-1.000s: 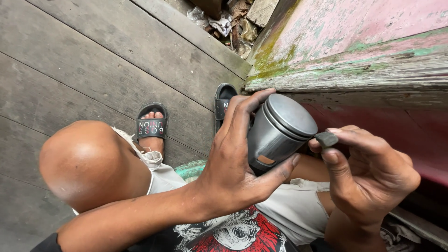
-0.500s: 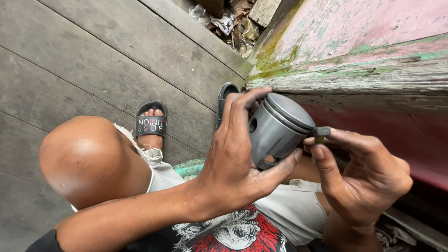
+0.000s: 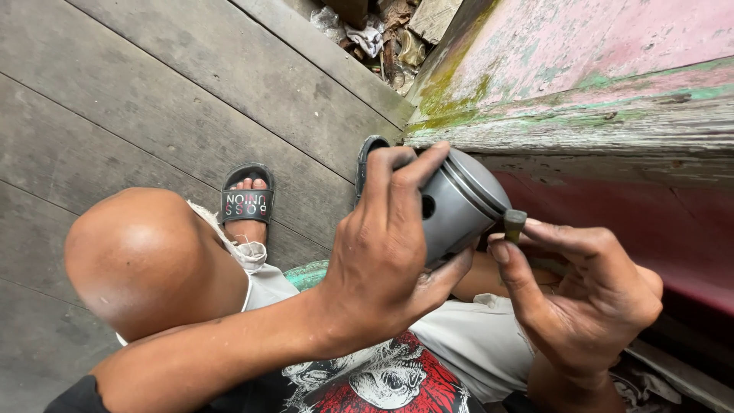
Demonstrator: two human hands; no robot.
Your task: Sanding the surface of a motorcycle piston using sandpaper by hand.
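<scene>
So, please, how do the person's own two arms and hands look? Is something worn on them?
Both arms are bare along all that shows, with no sleeves reaching them. The left hand and the right hand wear no gloves, rings or watch. The fingers look smudged with dark grime, and the nails are short.

Two hands in view: left hand (image 3: 382, 260) at centre, right hand (image 3: 581, 298) at 4 o'clock. One grey metal piston (image 3: 459, 203), near centre. One small dark stub (image 3: 514, 223), just at 3 o'clock of the piston. Two black sandals: one full (image 3: 247, 203) at 9 o'clock of centre, one partly hidden (image 3: 368, 153) behind the left hand. One bare knee (image 3: 145, 260) at 8 o'clock. One weathered pink plank wall (image 3: 596, 53) at 1 o'clock.
</scene>
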